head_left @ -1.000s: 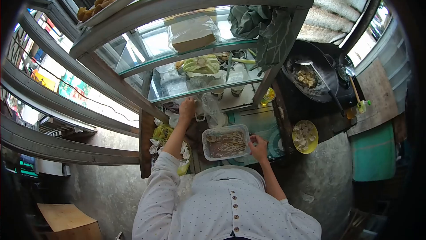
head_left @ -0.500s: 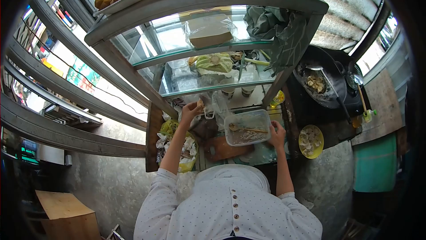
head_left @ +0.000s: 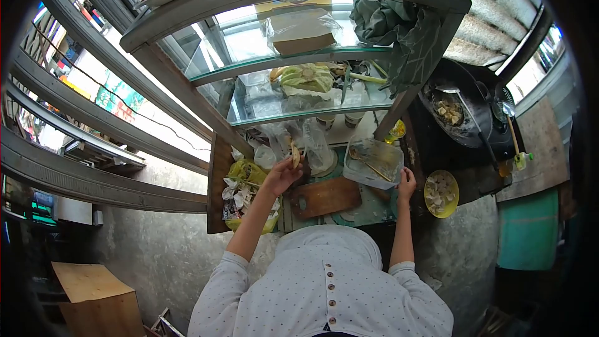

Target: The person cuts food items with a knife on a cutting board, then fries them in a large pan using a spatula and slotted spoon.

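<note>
Between the fingers of my left hand point(head_left: 282, 177) is a small, flat tan piece point(head_left: 296, 156), held upright; it looks like food. My right hand point(head_left: 407, 185) grips the near right corner of a clear plastic container point(head_left: 390, 150), which tilts to one side. A wooden-handled utensil point(head_left: 372, 167) lies inside it, with pale residue on the bottom. Below and between my hands rests a wooden cutting board point(head_left: 327, 198) with a handle hole. Clear plastic bags point(head_left: 316, 144) lie just beyond my left hand.
A glass display case point(head_left: 293, 115) stands ahead, with a cabbage point(head_left: 306, 78) inside. To the right are a wok point(head_left: 458, 119) with food and a spatula, and a yellow bowl point(head_left: 441, 194) of pale pieces. A yellow bag point(head_left: 249, 178) of scraps sits left.
The container has shifted right and away from me and tilted, uncovering more of the cutting board. My left hand has moved right and closer to me, still holding the tan piece.
</note>
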